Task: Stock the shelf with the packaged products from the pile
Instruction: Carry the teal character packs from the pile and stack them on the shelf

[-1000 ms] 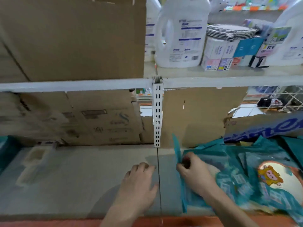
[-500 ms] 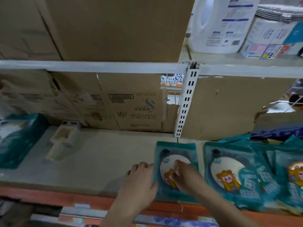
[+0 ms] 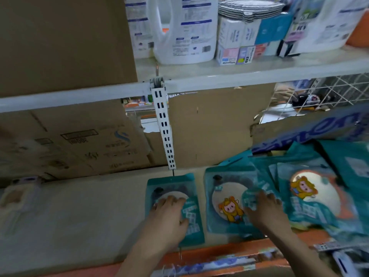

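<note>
Two teal packets with a round window and a cartoon figure lie flat side by side on the lower shelf (image 3: pixel 79 206). My left hand (image 3: pixel 166 213) rests flat on the left packet (image 3: pixel 191 218), fingers spread over its window. My right hand (image 3: pixel 264 210) presses on the right edge of the second packet (image 3: pixel 225 198), where it meets the pile of like teal packets (image 3: pixel 319 196) heaped at the right. The fingers of both hands look straight.
Cardboard boxes (image 3: pixel 79 140) line the back of the lower shelf. A white slotted upright (image 3: pixel 164 132) stands behind the left packet. The upper shelf holds a big carton (image 3: pixel 60 43), white detergent jugs (image 3: pixel 185 31) and small boxes (image 3: pixel 235 47). An orange rail (image 3: pixel 219 254) edges the shelf front.
The left packet was laid flat on the shelf by both hands. My left hand moved onto it, and my right hand shifted right to the second packet beside the pile.
</note>
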The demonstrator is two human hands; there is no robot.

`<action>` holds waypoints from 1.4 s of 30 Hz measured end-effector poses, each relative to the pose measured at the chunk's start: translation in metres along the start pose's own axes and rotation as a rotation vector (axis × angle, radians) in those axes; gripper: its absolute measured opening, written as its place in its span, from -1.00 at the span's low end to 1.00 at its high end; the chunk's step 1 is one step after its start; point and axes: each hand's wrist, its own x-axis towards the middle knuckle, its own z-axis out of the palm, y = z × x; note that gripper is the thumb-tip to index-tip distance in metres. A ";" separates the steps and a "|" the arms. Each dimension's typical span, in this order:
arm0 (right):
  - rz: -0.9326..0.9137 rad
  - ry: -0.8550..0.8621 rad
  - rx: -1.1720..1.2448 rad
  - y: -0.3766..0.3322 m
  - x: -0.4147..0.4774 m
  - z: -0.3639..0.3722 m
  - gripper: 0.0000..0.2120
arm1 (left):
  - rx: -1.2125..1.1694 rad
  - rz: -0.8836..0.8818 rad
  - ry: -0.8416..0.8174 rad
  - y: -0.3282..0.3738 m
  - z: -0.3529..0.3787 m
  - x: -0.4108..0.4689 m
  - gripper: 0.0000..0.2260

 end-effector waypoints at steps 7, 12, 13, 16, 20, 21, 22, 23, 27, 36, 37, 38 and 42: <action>-0.009 -0.009 0.081 0.007 0.024 -0.003 0.11 | -0.014 -0.102 0.006 0.020 0.008 0.011 -0.52; -0.048 0.045 -0.012 0.002 0.034 0.015 0.16 | -0.122 -0.344 0.002 0.007 0.022 0.018 -0.50; -0.044 0.039 0.019 0.003 0.036 0.017 0.15 | -0.151 -0.404 -0.001 0.003 0.026 0.019 -0.49; -0.018 0.030 0.155 0.002 0.041 0.011 0.08 | -0.187 -0.559 -0.009 -0.009 0.036 0.023 -0.40; 0.044 -0.057 0.306 0.003 0.047 0.016 -0.14 | -0.240 -0.668 -0.036 -0.021 0.042 0.029 -0.22; 0.046 -0.077 0.315 0.004 0.048 0.020 -0.24 | -0.271 -0.673 -0.020 -0.023 0.043 0.030 -0.20; 0.035 -0.084 0.334 0.004 0.049 0.025 -0.37 | -0.314 -0.689 -0.006 -0.024 0.044 0.031 -0.18; 0.024 -0.086 0.355 0.002 0.045 0.026 -0.51 | -0.366 -0.707 0.009 -0.026 0.044 0.033 -0.15; 0.004 -0.092 0.482 -0.012 0.028 0.011 -0.81 | -0.509 -0.726 0.066 -0.035 0.049 0.033 0.03; 0.002 -0.118 0.869 -0.008 0.014 0.010 -0.71 | -0.908 -0.753 0.111 -0.055 0.047 0.037 -0.31; -0.016 -0.127 0.873 -0.007 0.012 0.009 -0.76 | -0.935 -0.733 0.132 -0.056 0.043 0.033 -0.36; -0.036 -0.131 0.876 -0.006 0.010 0.007 -0.78 | -0.962 -0.714 0.152 -0.058 0.040 0.030 -0.37; -0.093 -0.158 0.964 -0.009 0.004 -0.006 -0.82 | -1.167 -0.637 0.223 -0.076 0.023 0.009 -0.54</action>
